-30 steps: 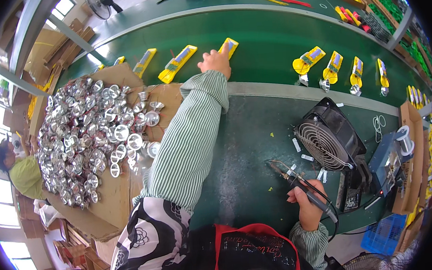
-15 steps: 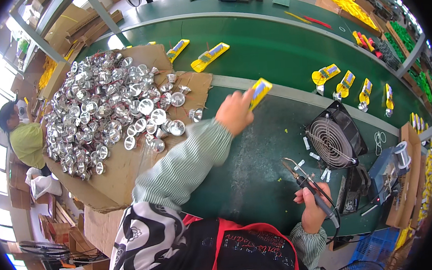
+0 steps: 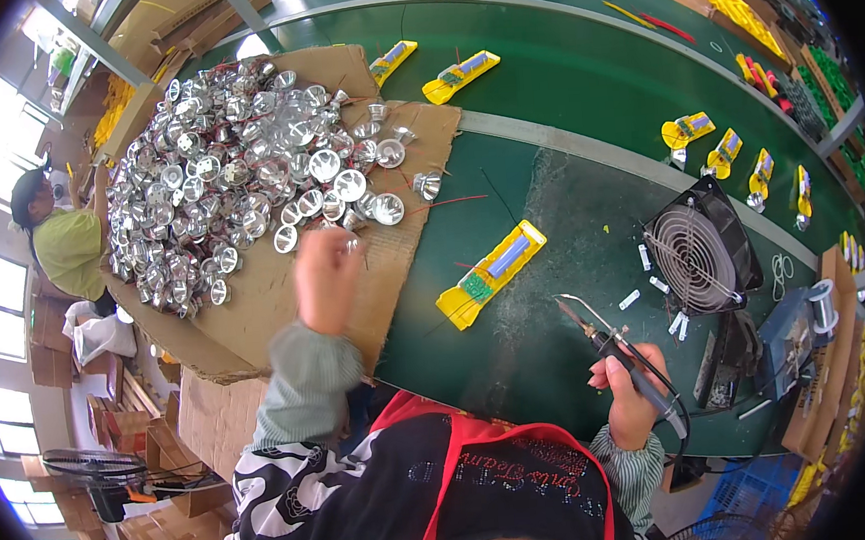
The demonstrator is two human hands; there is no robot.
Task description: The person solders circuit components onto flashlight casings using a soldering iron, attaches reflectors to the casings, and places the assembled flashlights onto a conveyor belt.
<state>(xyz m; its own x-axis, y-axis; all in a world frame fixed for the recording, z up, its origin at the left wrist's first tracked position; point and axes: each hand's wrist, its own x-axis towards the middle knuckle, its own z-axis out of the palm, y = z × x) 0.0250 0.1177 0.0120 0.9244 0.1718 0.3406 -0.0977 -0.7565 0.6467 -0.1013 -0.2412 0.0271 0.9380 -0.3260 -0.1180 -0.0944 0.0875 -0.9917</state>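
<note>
My left hand (image 3: 325, 285), somewhat blurred, is at the near edge of a pile of silvery reflector cups (image 3: 196, 186). Its fingers are closed at a single cup (image 3: 353, 244) on the cardboard. A soldering iron (image 3: 641, 388) with a thin metal tube along its tip is gripped in my right hand (image 3: 630, 397), tip pointing up and left above the bench. Between the hands, a yellow plastic shell (image 3: 498, 277) lies on the green bench, holding a blue-grey cylindrical battery and a small green circuit board with thin wires.
Beyond a metal rail, more yellow shells (image 3: 461, 76) sit on a green belt, several at right with cups attached (image 3: 724, 153). A square black fan (image 3: 694, 252) stands right, beside small white pieces (image 3: 629, 299) and a solder spool (image 3: 823, 305). Another person (image 3: 67, 240) is at far left.
My left hand has let go of the yellow shell, now lying on the bench, and moved left to the reflector cups. My right hand still holds the soldering iron. The view has shifted.
</note>
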